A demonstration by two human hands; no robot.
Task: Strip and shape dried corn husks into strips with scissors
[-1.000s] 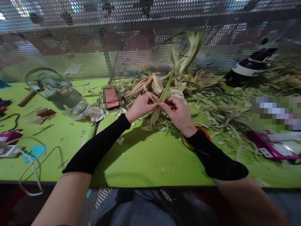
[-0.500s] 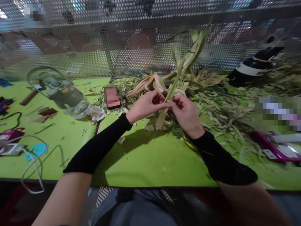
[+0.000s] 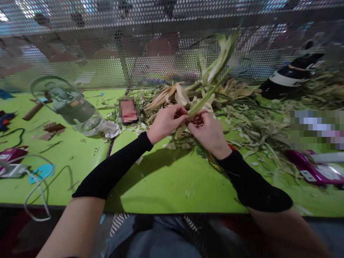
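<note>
A long pale-green strip of corn husk [image 3: 206, 97] slants up and to the right from between my hands. My left hand [image 3: 168, 123] pinches its lower end between thumb and fingers. Close beside it, my right hand [image 3: 211, 133] is closed on the same strip, with curled fingers partly hiding one another. Behind them lies a heap of dry, tan husks [image 3: 172, 94], with a larger green husk [image 3: 219, 62] standing up from it. Small husk scraps [image 3: 174, 145] are scattered below my hands. Something green, yellow and red [image 3: 211, 159] is partly hidden under my right wrist.
A perforated metal screen [image 3: 94, 68] runs along the back of the green table [image 3: 161, 186]. To the left stand a water bottle [image 3: 76, 107], crumpled tissue [image 3: 110, 129] and a white cable [image 3: 40, 190]. To the right are a dark bottle [image 3: 287, 79], shredded husk [image 3: 263, 132] and a purple device [image 3: 314, 170].
The husk strip's upper end has tilted to the right and lower. My right hand has shifted slightly left, its fingers more curled; my left hand has barely moved.
</note>
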